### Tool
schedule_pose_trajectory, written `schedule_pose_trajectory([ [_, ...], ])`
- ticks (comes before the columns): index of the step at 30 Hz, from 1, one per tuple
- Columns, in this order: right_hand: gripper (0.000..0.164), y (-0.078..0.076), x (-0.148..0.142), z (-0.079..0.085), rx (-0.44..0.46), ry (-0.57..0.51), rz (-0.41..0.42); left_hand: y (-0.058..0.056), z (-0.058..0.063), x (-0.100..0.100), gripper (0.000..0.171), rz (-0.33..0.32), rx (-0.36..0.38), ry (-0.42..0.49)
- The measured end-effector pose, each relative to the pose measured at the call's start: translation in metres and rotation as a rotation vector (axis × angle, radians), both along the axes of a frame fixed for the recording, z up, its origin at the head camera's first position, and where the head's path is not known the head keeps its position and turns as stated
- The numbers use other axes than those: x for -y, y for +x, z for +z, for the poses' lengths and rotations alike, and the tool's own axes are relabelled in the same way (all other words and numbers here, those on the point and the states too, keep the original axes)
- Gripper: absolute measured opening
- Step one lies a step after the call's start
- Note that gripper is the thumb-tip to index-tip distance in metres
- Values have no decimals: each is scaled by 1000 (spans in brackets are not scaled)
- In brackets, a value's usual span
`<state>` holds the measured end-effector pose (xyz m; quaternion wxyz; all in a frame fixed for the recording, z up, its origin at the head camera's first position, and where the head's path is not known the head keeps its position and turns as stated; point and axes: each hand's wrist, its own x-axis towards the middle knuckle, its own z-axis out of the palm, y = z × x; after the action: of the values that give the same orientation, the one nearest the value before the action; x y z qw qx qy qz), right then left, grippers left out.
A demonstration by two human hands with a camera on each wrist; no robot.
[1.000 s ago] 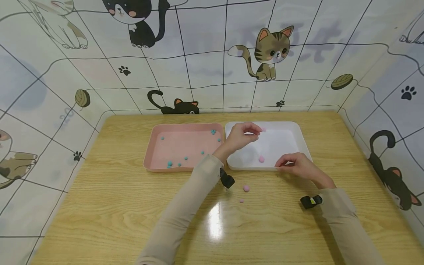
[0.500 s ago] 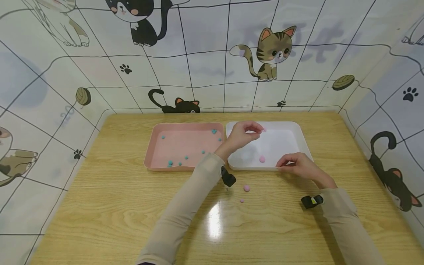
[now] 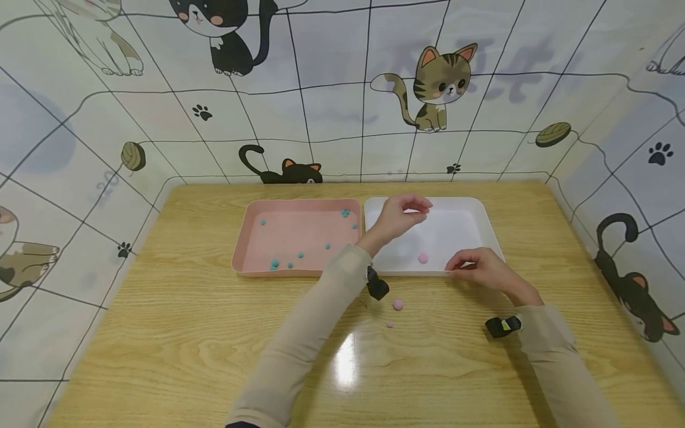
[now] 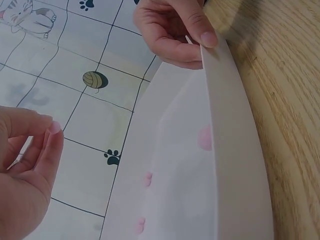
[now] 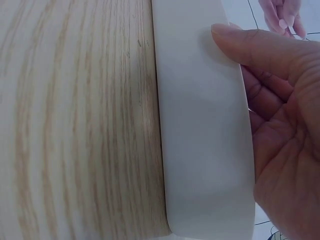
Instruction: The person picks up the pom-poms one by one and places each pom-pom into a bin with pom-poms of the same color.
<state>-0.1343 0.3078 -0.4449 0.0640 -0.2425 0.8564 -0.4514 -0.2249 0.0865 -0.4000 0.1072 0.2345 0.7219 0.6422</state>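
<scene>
My left hand (image 3: 402, 217) is over the back part of the white tray (image 3: 465, 235), thumb and forefinger pinched together. A small pink piece (image 4: 54, 128) shows between their tips in the left wrist view. My right hand (image 3: 478, 267) grips the tray's front rim, thumb on the outer wall and fingers curled inside. A round pink ball (image 3: 423, 258) lies in the tray near its front. Farther back in the tray, the left wrist view shows two small pink clumps (image 4: 147, 179), hidden behind my left hand in the head view.
Left of the white tray stands a pink tray (image 3: 299, 229) with several small teal balls (image 3: 275, 263) in it. A larger pink ball (image 3: 398, 304) and a smaller pink ball (image 3: 390, 324) lie on the wooden table (image 3: 203, 345) in front. Cat-print walls surround the table.
My left hand has moved slightly to the right over the white tray and now covers the pink bit seen at its fingertips earlier. The right hand stays on the rim.
</scene>
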Motion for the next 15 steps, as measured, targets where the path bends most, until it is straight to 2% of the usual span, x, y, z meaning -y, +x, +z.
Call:
schedule_pose_trajectory([
  [9,10,0,0,-3,-21,14,0,-3,-1,-4,17,86,20,-1],
  [15,10,0,0,-3,6,11,-16,1,-4,1,17,64,10,3],
])
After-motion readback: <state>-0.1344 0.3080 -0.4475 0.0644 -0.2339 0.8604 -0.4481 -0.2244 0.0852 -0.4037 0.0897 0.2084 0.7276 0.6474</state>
